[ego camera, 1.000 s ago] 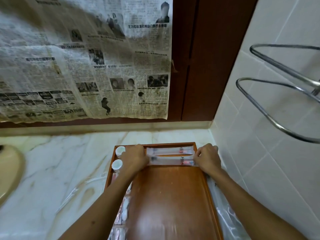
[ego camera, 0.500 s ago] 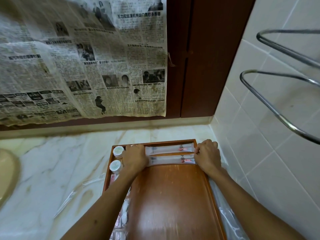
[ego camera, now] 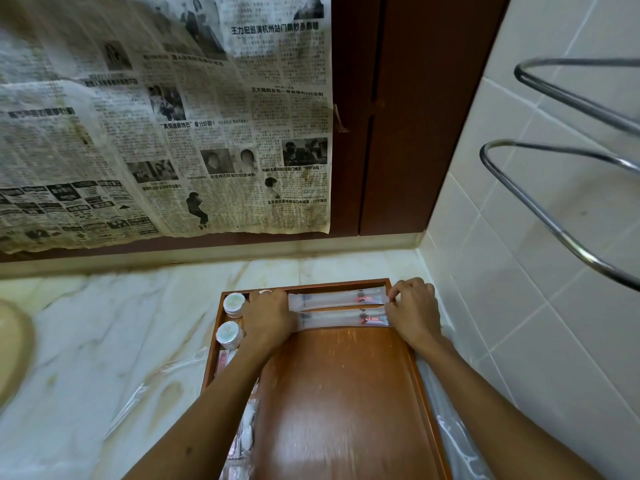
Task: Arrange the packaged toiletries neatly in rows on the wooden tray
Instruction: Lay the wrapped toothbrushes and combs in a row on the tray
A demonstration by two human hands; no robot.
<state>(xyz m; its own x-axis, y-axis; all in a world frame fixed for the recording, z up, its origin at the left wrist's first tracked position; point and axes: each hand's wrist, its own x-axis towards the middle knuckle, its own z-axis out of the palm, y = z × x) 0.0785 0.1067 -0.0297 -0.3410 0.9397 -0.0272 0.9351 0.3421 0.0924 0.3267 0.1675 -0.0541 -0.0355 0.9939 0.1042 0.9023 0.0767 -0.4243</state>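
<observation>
From the head camera, the wooden tray (ego camera: 346, 393) sits on a marble counter (ego camera: 104, 323) in the corner by a tiled wall (ego camera: 519, 271). Two long packets in clear plastic lie crosswise at its far end, parallel and just beside each other: the far packet (ego camera: 336, 298) against the back rim and the near packet (ego camera: 341, 318) in front of it. The left hand (ego camera: 270, 318) covers the left ends of both, fingers curled down over them; whether it pinches the film or only presses it cannot be told. The right hand (ego camera: 412, 311) is at the right ends, with its fingertips (ego camera: 393, 296) bent and apparently pinching the edge of the far packet. Down the tray's left side stand two small round jars (ego camera: 229, 334), with more small sachets (ego camera: 247, 434) in a column nearer the camera, blurred. The packets look light and slender, their wrappers thin, slick and easily creased, so they are probably best taken by both ends at once and slid, not lifted by the middle. A loose clear wrapper (ego camera: 145, 396) lies on the counter left of the tray.
</observation>
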